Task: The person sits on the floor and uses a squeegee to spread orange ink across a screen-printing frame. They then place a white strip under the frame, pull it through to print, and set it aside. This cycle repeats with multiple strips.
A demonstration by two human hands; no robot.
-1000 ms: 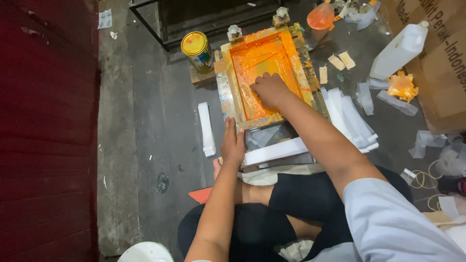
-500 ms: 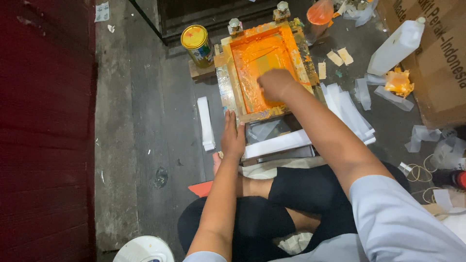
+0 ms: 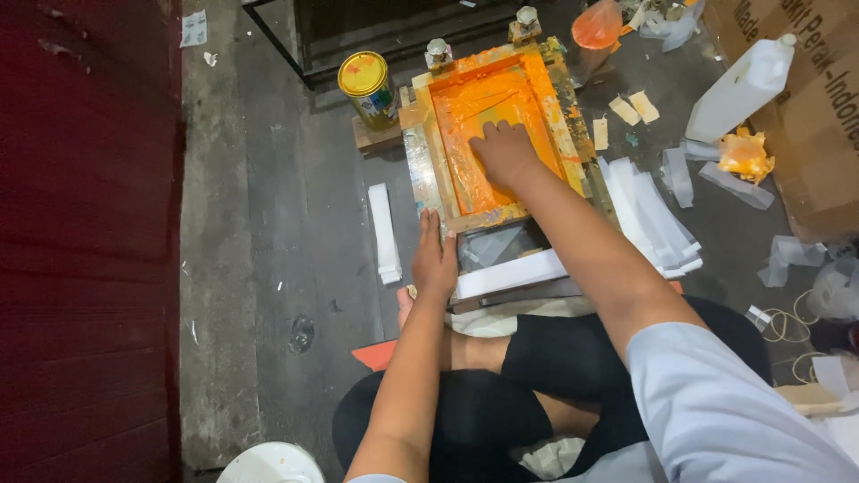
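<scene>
A wooden printing frame (image 3: 427, 165) with an orange-inked screen (image 3: 483, 98) lies on the floor in front of me. My right hand (image 3: 506, 154) is inside the frame on the wet screen, fingers curled down over a squeegee that is almost entirely hidden under the hand. My left hand (image 3: 434, 259) presses on the frame's near left corner, fingers pointing away from me. A white strip (image 3: 512, 273) lies under the frame's near edge, right of my left hand.
A yellow-lidded can (image 3: 367, 85) stands left of the frame. A pile of white strips (image 3: 658, 219) lies to the right, one strip (image 3: 385, 234) to the left. Far right are a white jug (image 3: 743, 85), an orange-stained rag (image 3: 744, 154) and a cardboard box (image 3: 810, 152).
My right hand has slid away from me, from the screen's near part to its middle. My left hand has stayed on the frame's near corner.
</scene>
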